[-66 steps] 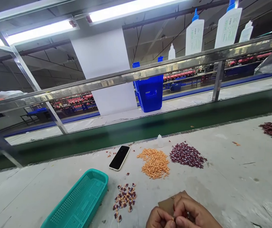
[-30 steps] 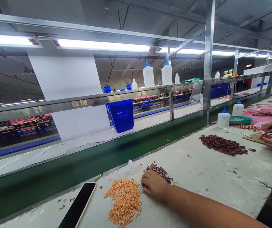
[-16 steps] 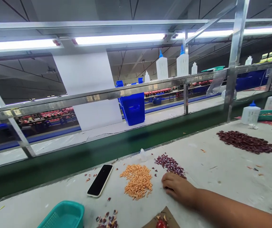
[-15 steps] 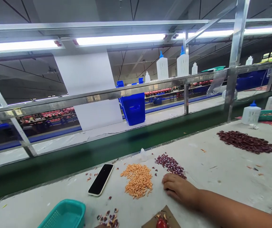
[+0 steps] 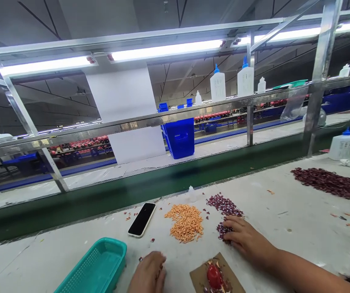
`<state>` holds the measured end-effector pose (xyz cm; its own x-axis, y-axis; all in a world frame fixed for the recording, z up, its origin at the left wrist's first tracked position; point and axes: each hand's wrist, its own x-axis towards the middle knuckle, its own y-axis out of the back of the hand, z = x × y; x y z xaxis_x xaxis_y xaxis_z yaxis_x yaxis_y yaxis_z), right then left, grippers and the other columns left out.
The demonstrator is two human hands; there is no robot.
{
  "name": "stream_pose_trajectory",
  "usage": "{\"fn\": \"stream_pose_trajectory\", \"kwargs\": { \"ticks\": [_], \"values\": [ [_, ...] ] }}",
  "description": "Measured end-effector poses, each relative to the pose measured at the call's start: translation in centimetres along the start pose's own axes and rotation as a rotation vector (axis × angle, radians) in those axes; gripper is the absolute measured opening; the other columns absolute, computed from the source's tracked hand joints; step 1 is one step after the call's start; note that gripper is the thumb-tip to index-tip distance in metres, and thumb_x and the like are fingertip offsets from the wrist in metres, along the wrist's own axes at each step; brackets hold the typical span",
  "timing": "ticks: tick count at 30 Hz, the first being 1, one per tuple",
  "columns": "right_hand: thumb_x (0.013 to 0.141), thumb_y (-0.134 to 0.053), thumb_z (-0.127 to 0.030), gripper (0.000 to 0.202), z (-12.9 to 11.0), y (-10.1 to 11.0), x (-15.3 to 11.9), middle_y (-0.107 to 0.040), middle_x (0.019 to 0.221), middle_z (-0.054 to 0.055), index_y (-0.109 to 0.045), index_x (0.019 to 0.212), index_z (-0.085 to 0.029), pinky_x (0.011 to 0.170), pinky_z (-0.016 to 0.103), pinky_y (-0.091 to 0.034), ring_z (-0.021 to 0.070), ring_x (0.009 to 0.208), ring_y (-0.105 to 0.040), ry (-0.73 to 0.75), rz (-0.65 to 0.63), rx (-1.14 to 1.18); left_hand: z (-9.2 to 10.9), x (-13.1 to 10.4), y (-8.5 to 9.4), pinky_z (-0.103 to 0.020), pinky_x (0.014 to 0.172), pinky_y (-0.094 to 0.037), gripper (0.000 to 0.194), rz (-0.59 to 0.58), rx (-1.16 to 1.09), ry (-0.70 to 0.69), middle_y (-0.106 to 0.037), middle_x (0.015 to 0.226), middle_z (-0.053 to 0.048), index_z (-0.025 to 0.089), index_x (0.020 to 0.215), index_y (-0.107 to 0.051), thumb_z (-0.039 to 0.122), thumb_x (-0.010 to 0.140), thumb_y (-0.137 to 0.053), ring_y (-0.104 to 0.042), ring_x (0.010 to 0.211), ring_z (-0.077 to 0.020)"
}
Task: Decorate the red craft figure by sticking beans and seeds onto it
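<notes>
Fingers of right hand (image 5: 245, 238) rest spread on dark red pieces (image 5: 225, 206)

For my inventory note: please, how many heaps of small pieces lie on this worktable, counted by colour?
Orange heap: 1
Dark red heap, the one under the right hand at and a far one: 2
Total: 3

Hands among small parts on the bench
Right hand (image 5: 244, 238) rests on the dark red pieces (image 5: 225, 208); orange pile (image 5: 186, 221) just left; left hand (image 5: 148, 274) near teal basket (image 5: 97, 268).
</notes>
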<state>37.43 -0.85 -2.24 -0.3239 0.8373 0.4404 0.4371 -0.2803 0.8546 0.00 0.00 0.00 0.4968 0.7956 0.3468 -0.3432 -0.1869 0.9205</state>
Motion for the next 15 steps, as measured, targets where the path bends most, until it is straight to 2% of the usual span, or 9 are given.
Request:
{"fn": "stream_pose_trajectory", "kwargs": {
  "ticks": [2, 4, 6, 8, 11, 15],
  "values": [
    [0.083, -0.058, -0.02, 0.02, -0.6, 0.1, 0.3, -0.069, 0.116, 0.004, -0.075, 0.082, -0.03, 0.101, 0.05, -0.041, 0.0298, 0.121, -0.051, 0.024, -0.032, 0.031, 2.3, 3.2, 0.2, -0.037, 0.105, -0.038, 0.038, -0.143, -0.023, 0.111, -0.056, 0.133, -0.01, 0.018, 0.123, -0.059, 0.026, 0.09, -0.041, -0.05, 0.124, -0.0236],
    [0.086, -0.056, -0.023, 0.02, -0.7, 0.2, 0.4, -0.068, 0.116, 0.005, -0.075, 0.084, -0.03, 0.1, 0.048, -0.042, 0.0288, 0.12, -0.052, 0.022, -0.044, 0.056, 4.1, 6.9, -0.2, -0.041, 0.112, -0.025, 0.048, -0.27, -0.082, 0.166, -0.039, 0.147, -0.013, 0.013, 0.135, -0.046, 0.028, 0.09, -0.04, -0.032, 0.136, -0.0254],
    [0.089, -0.052, -0.023, 0.022, -0.4, 0.4, 0.2, -0.067, 0.117, 0.007, -0.074, 0.092, -0.029, 0.099, 0.049, -0.041, 0.0287, 0.12, -0.051, 0.0, -0.041, 0.07, 5.1, 10.1, -1.2, -0.046, 0.113, -0.02, 0.056, -0.304, -0.092, 0.203, -0.026, 0.152, -0.017, 0.01, 0.141, -0.036, 0.031, 0.089, -0.041, -0.021, 0.139, -0.0309],
    [0.089, -0.052, -0.023, 0.022, 0.0, 0.7, 0.1, -0.067, 0.114, 0.009, -0.073, 0.091, -0.029, 0.097, 0.048, -0.042, 0.029, 0.117, -0.053, -0.018, -0.047, 0.076, 5.6, 12.3, -2.4, -0.051, 0.112, -0.018, 0.06, -0.343, -0.096, 0.224, -0.02, 0.153, -0.019, 0.008, 0.143, -0.031, 0.036, 0.09, -0.039, -0.016, 0.14, -0.0351],
    [0.088, -0.056, -0.024, 0.019, 0.1, 1.0, 0.0, -0.068, 0.109, 0.007, -0.074, 0.085, -0.03, 0.094, 0.047, -0.043, 0.0287, 0.112, -0.054, -0.021, -0.073, 0.077, 6.3, 13.3, -3.7, -0.05, 0.113, -0.015, 0.065, -0.418, -0.108, 0.202, -0.018, 0.153, -0.019, 0.009, 0.144, -0.029, 0.041, 0.089, -0.042, -0.013, 0.14, -0.0354],
    [0.088, -0.055, -0.022, 0.021, -0.6, 1.5, 0.1, -0.068, 0.103, 0.005, -0.073, 0.083, -0.031, 0.093, 0.046, -0.039, 0.0271, 0.108, -0.054, -0.013, -0.113, 0.069, 7.1, 11.8, -3.5, -0.048, 0.114, -0.012, 0.065, -0.494, -0.125, 0.142, -0.017, 0.154, -0.016, 0.011, 0.144, -0.029, 0.039, 0.087, -0.045, -0.011, 0.141, -0.0314]
  ]
}}
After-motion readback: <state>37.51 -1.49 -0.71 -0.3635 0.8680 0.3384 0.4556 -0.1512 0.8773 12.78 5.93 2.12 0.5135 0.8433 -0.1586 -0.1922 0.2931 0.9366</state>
